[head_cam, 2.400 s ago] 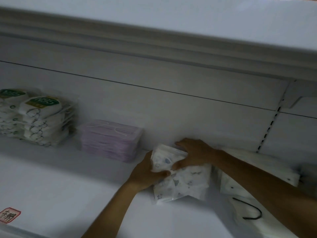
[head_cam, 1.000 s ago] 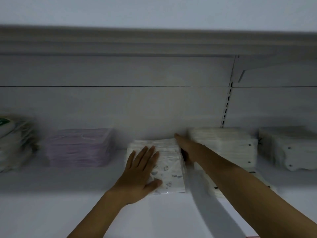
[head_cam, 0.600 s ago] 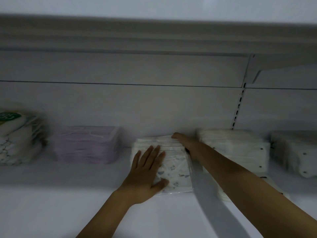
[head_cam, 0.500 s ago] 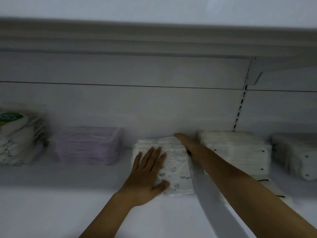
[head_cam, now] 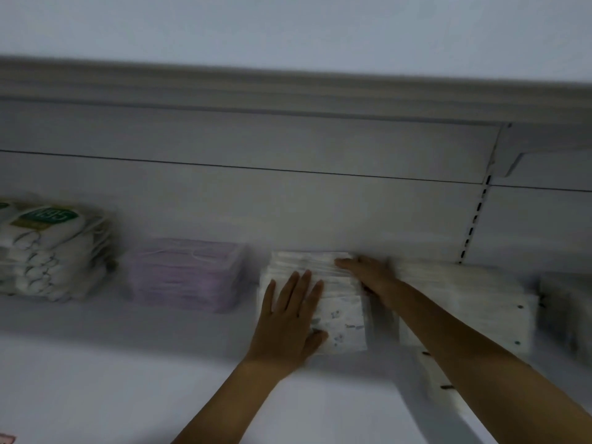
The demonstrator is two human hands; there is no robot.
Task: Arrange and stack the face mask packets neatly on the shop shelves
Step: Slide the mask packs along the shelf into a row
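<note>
Far left of both hands: stack of N95 packets [head_cam: 48, 248] on the white shelf [head_cam: 96, 395]. Next, nearer the left hand but well apart from it: lilac mask stack [head_cam: 185, 274]. Left hand [head_cam: 288, 322] lies flat, fingers straight and spread, palm down on top of the printed white packet stack [head_cam: 339, 318]; nothing gripped. That stack sits directly under the left hand and just left of the right hand. Right hand [head_cam: 368, 274] reaches to the stack's back right corner, fingers straight along its far edge, touching; not curled round it. Right of the right forearm: taller white packet stack [head_cam: 474, 302], just beside. Frame is motion-blurred.
</note>
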